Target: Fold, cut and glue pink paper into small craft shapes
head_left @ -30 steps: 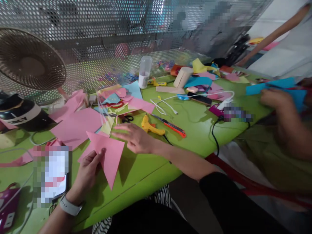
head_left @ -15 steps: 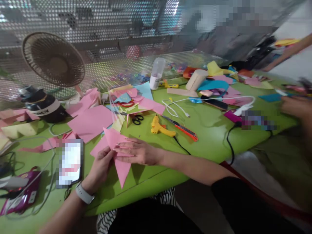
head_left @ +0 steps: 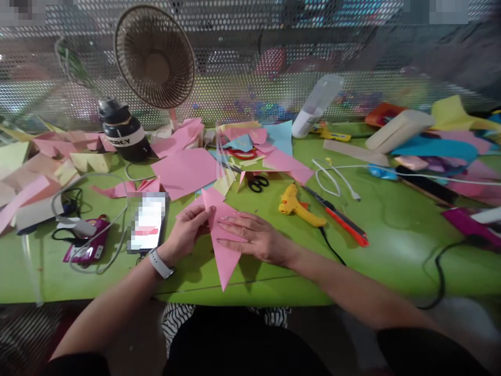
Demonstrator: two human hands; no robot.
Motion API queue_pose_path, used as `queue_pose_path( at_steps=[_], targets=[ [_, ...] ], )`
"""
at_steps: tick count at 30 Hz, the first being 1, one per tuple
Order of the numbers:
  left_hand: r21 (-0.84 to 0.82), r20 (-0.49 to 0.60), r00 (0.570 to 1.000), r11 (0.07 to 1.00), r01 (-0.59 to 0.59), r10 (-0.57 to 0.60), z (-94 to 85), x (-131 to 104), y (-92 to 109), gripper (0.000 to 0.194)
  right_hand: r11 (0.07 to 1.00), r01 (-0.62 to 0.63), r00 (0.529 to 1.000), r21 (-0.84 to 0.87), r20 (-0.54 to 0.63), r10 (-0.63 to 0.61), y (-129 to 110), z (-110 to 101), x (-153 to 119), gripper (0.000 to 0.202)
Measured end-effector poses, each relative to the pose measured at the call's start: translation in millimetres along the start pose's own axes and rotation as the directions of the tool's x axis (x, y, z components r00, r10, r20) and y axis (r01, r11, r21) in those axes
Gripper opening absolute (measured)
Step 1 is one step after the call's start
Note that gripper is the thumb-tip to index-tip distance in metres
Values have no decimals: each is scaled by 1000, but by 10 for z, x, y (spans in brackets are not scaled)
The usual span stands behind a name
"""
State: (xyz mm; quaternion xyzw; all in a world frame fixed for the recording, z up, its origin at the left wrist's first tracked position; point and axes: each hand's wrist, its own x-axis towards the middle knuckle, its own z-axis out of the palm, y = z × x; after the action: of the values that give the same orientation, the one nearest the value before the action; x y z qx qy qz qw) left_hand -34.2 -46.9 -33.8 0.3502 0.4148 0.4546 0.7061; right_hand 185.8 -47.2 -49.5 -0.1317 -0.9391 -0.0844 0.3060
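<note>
A folded pink paper (head_left: 224, 261) with a long point toward me is held just above the table's front edge. My left hand (head_left: 190, 227) pinches its left edge between thumb and fingers. Across its right side lies my right hand (head_left: 258, 237), fingers stretched out and slightly apart, flat against the paper. Black-handled scissors (head_left: 258, 183) lie beyond the paper, and a yellow glue gun (head_left: 299, 206) rests to the right of them. Left of my left hand is a phone (head_left: 148, 222) with a lit screen.
Pink sheets (head_left: 186, 172) and scraps cover the back left. A fan (head_left: 156, 68) and a black bottle (head_left: 127, 136) stand there. A red-and-black tool (head_left: 340, 216), white cable (head_left: 336, 175) and clear bottle (head_left: 317, 107) are right. A purple power strip (head_left: 92, 240) lies left.
The view has swung left and levelled, so the table appears shifted right. My left hand still pinches the pink paper, and my right hand still lies across it. The person's hand at the right has left view.
</note>
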Motion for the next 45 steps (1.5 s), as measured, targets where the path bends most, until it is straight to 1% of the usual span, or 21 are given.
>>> queue_pose_path(
  at_steps=[3, 7, 10, 13, 19, 24, 26, 28, 30, 31, 33, 37, 40, 42, 45],
  targets=[
    [9, -28, 999, 1000, -15, 15, 22, -6, 4, 26, 999, 20, 999, -39, 27, -19, -1, 11, 9, 39],
    [15, -7, 1000, 1000, -23, 23, 28, -5, -22, 23, 991, 57, 998, -119, 35, -53, -21, 52, 1, 38],
    [13, -9, 1000, 1000, -24, 24, 20, 6, -44, 23, 990, 39, 998, -134, 53, -32, -43, 61, -12, 36],
    [23, -28, 999, 999, -32, 32, 22, 14, -54, 24, 989, 25, 999, -145, 42, -19, -55, 50, -20, 35],
    [31, -42, 998, 999, -35, 36, 55, 3, -54, 24, 993, 49, 999, -103, -2, -50, -47, 48, -27, 34],
    [28, -55, 998, 999, -32, 34, 71, -6, -59, 25, 998, 63, 997, -6, -42, -63, -37, 84, -25, 33],
    [27, -44, 999, 999, -31, 32, 76, -9, -72, 25, 996, 10, 997, 87, -77, -3, -45, 85, -4, 31],
    [25, -12, 999, 999, -30, 31, 82, -12, -100, 25, 968, -112, 984, 223, -114, 140, -63, 72, 27, 26],
    [19, 28, 999, 1000, -18, 18, 86, -15, -142, 26, 912, -263, 940, 314, -128, 315, -83, 53, 56, 19],
    [17, 43, 999, 1000, -9, 8, 88, -16, -167, 26, 887, -330, 914, 322, -126, 385, -91, 44, 67, 17],
    [15, 64, 998, 1000, 7, -8, 93, -21, -216, 27, 858, -424, 874, 289, -118, 471, -99, 33, 81, 16],
    [48, 86, 996, 999, 1, -5, 106, -35, -277, 27, 834, -508, 839, 214, -97, 535, -88, 36, 98, 26],
    [63, 84, 996, 998, -26, 21, 116, -42, -282, 29, 803, -560, 808, 203, -84, 584, -65, 43, 113, 31],
    [59, 98, 995, 998, -26, 20, 123, -47, -277, 31, 790, -577, 797, 207, -69, 600, -48, 50, 118, 31],
    [52, 117, 993, 999, -7, 1, 135, -60, -273, 34, 783, -589, 793, 199, -45, 608, -30, 67, 115, 31]
  ],
)
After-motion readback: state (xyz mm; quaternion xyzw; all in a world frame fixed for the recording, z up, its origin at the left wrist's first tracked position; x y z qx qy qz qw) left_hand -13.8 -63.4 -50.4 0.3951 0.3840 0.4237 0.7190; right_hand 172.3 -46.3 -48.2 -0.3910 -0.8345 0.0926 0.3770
